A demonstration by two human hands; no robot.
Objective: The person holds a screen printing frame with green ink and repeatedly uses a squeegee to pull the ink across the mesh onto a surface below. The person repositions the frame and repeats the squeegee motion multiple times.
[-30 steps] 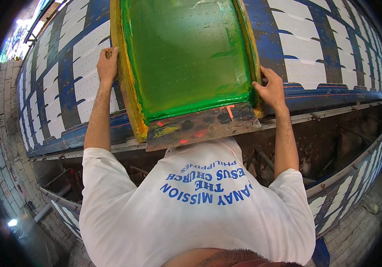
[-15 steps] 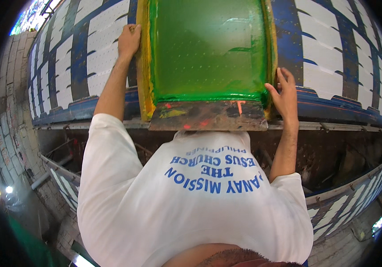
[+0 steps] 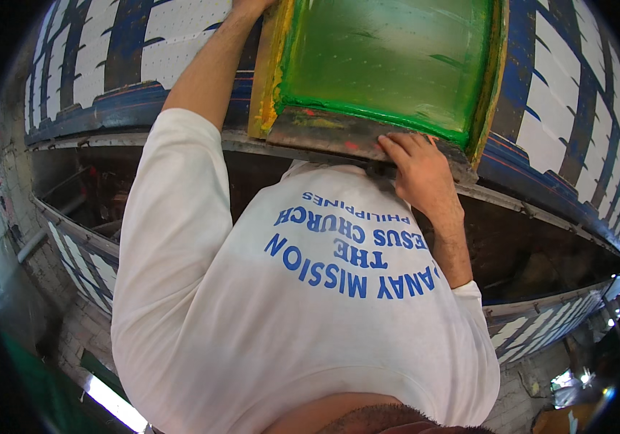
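My right hand (image 3: 420, 173) rests on the near edge of a screen-printing frame (image 3: 389, 65), fingers (image 3: 396, 145) spread loosely and curled over its paint-stained wooden bar, gripping it. My left hand (image 3: 248, 6) reaches up along the frame's left yellow side at the picture's top edge; most of it is cut off, so I cannot tell how its fingers are set. The frame holds a green mesh and lies on a long worktop (image 3: 136, 101) covered with white fabric pieces (image 3: 180, 43) between dark blue bands. Below the worktop's metal rim is a dark, open space. A second, lower printed surface (image 3: 86, 267) curves past on the left. My white shirt (image 3: 288, 311) with blue lettering fills the foreground.
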